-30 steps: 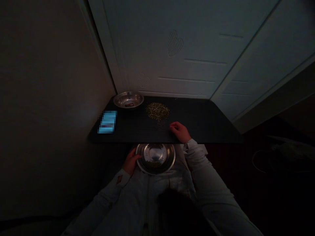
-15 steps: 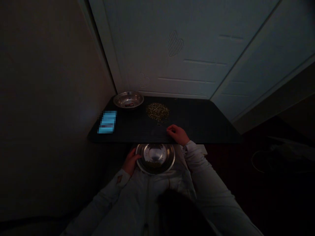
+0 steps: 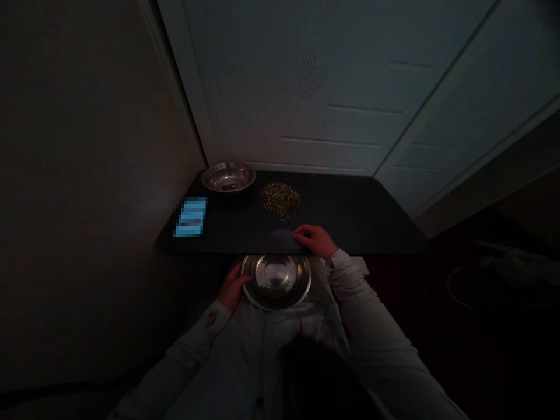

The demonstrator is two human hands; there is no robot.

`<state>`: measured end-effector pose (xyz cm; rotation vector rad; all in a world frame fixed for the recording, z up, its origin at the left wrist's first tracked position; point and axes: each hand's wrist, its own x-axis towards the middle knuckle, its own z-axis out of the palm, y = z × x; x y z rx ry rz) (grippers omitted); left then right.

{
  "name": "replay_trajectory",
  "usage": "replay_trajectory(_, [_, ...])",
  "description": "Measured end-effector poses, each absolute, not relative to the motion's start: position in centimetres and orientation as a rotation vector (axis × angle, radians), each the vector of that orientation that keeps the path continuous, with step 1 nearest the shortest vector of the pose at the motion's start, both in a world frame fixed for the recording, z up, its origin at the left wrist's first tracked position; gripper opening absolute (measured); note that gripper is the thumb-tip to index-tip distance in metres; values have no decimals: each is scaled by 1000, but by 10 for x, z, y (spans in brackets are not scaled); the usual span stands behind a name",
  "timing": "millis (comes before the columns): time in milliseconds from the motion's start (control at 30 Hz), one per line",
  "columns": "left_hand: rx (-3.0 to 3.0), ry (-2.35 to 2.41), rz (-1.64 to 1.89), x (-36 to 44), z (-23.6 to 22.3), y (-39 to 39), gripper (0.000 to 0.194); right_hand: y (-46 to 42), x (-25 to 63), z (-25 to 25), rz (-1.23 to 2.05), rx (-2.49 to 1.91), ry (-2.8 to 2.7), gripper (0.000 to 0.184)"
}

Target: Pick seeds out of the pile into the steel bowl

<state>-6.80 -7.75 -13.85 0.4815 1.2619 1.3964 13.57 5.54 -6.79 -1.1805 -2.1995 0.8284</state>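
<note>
My left hand (image 3: 233, 288) grips the left rim of a steel bowl (image 3: 301, 290) on my lap, thumb over the edge. Some small greenish pieces (image 3: 272, 291) lie in the bottom of that bowl. Over the front part of the dark table (image 3: 367, 216), my right hand (image 3: 315, 240) is closed, thumb and fingertips together; whatever they pinch is too small and dim to make out. Beyond it spreads a pile of small pale and brown grains or seeds (image 3: 280, 198), with a few loose ones trailing toward me.
A second steel bowl (image 3: 228, 177) with a reddish label inside stands at the table's back left. A lit, blurred-out phone-like screen (image 3: 191, 217) lies in front of it. A white panel with heart patterns (image 3: 311, 77) rises behind the table, and a wall borders the left.
My right hand has moved a little left and toward me, along the table's front. A few loose grains have shifted nearer the front. My left hand and its bowl stay put.
</note>
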Motion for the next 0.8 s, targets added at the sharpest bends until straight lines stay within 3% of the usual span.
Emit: replay_trajectory(800, [498, 1260, 1389, -68, -139, -77, 42, 51, 137, -65, 1074, -1095, -2152, 25])
